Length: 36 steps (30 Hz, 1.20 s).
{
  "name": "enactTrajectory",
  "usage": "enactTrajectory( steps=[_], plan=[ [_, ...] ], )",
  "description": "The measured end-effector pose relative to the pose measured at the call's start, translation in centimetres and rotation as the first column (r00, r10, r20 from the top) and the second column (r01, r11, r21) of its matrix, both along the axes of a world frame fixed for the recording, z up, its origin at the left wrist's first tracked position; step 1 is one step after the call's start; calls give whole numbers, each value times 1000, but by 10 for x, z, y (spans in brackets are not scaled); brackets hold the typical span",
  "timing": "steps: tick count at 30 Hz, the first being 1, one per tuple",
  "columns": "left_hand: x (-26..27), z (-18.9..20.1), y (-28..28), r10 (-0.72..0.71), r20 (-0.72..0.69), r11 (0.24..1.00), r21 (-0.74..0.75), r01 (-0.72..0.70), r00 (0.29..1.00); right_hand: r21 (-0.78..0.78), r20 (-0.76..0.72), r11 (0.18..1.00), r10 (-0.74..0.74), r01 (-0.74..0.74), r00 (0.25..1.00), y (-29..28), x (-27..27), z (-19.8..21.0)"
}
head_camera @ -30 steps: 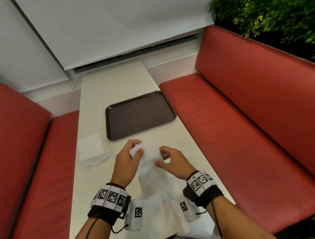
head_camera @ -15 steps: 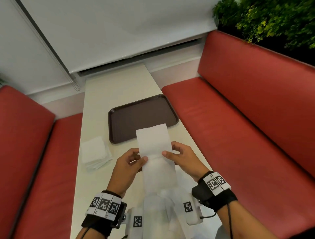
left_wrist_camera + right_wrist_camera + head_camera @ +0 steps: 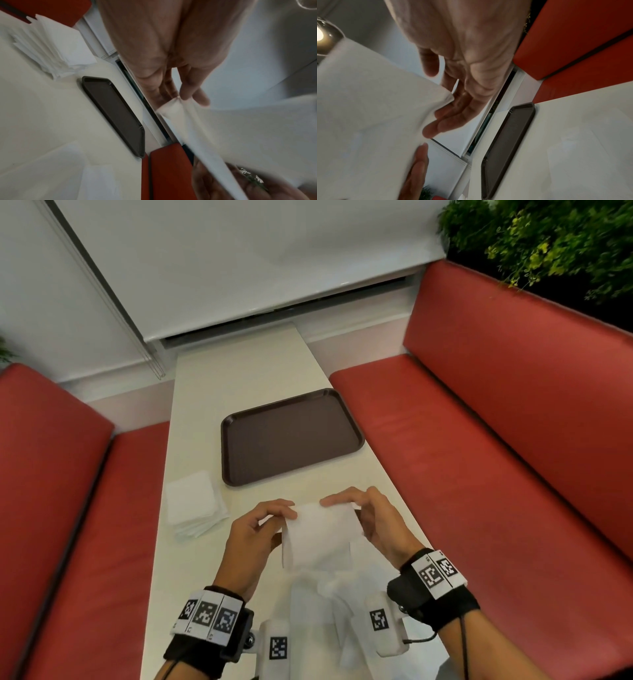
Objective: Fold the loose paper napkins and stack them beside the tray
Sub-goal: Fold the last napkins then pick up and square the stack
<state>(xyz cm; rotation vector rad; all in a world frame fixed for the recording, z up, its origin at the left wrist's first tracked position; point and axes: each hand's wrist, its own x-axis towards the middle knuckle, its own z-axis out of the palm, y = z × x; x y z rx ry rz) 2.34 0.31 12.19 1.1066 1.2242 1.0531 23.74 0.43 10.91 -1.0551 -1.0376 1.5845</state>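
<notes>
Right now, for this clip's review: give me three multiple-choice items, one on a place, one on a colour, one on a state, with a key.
1. Where does the stack of folded napkins lie?
A. inside the tray
B. on the table, left of the tray
C. on the right bench

2. What colour is the tray?
A. dark brown
B. white
C. red

3. What are the hands doing?
A. both lie flat on the table
B. both hold one napkin
C. one lifts the tray

Key: 1 B, the stack sits off the tray's near left corner. 2 A, its whole surface is dark brown. 3 B, the left hand and right hand pinch the napkin between them.
</notes>
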Motion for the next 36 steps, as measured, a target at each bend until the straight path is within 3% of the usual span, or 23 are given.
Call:
enactTrajectory(
  steps=[3, 5, 9, 14, 21, 26, 29, 31, 33, 36],
  plan=[
    [0, 1, 0, 73, 130, 993, -106, -59, 989, 117, 174, 989, -114, 95, 978, 3, -4, 0],
    [-3, 0, 0, 82, 132, 983, -173, -58, 988, 237, 292, 966, -170, 101, 941, 6, -8, -4],
    [-8, 0, -3, -49, 68, 977, -204, 62, 996, 216, 226, 969, -168, 119, 960, 11, -25, -5],
    [-27, -2, 3, -86, 54, 972, -213, 95, 995, 202, 258, 978, -95, 42, 962, 20, -55, -6],
    [-85, -16, 24, -23, -84, 981, -192, 7, 996, 148, 273, 989, -54, 14, 960, 42, -109, -9],
    [-168, -31, 77, 123, -310, 981, -107, -163, 943, 99, 329, 984, -173, 148, 928, 62, -133, -32],
    [-211, -35, 119, 192, -346, 971, -68, -229, 918, 72, 458, 964, -261, 257, 850, 66, -117, -53],
    [-228, -38, 139, 206, -398, 970, -41, -241, 894, 78, 578, 945, -303, 318, 758, 66, -98, -71],
    [-239, -45, 152, 219, -498, 964, -25, -266, 839, 95, 732, 931, -305, 352, 609, 66, -76, -91],
    [-248, -57, 160, 207, -695, 956, -6, -293, 688, 48, 923, 910, -197, 411, 330, 64, -41, -124]
  ],
)
